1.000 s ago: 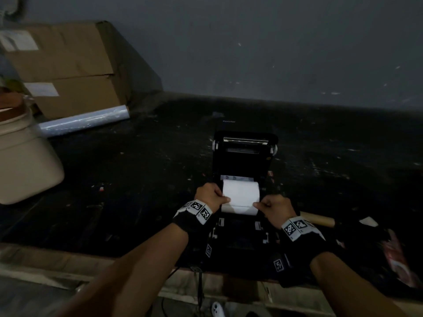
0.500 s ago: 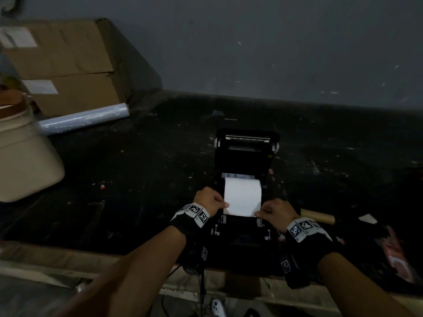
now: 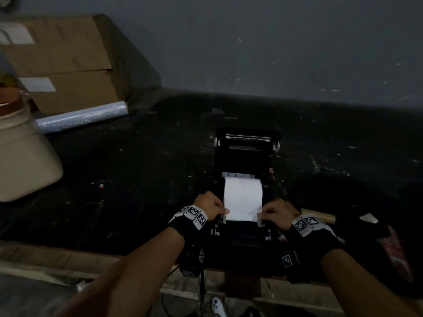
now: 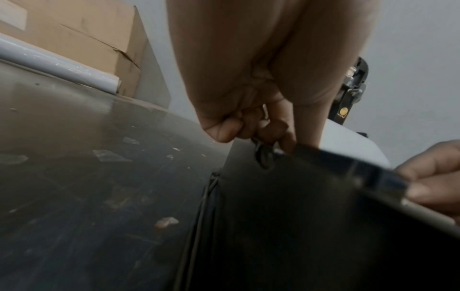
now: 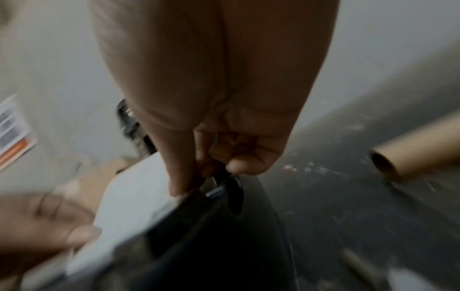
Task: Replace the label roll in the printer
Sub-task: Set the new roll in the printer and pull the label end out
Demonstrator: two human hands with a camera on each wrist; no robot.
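A: Head view: printer point(image 3: 246, 234) sits at the near edge of the worktop point(image 3: 137, 179), lid point(image 3: 248, 147) tipped up and back. Label roll point(image 3: 242, 193) is in the bay, white strip pulled toward the front edge.

B: Hands?

A: Left hand point(image 3: 209, 208) pinches the strip's left edge, other fingers curled. Right hand point(image 3: 278, 213) pinches the right edge, same way. Both are grasping paper.

B: Risks?

A: Uneven pull skews the strip, so it likely misses the side guides and jams once the lid closes. The right corner already looks crumpled; more tension could tear it. Whether the roll sits fully on its holders, can't tell.

B: Look of the roll?

A: Plain white, full-looking, smooth. An empty cardboard core point(image 3: 318, 217) lies on the worktop just right of the printer.
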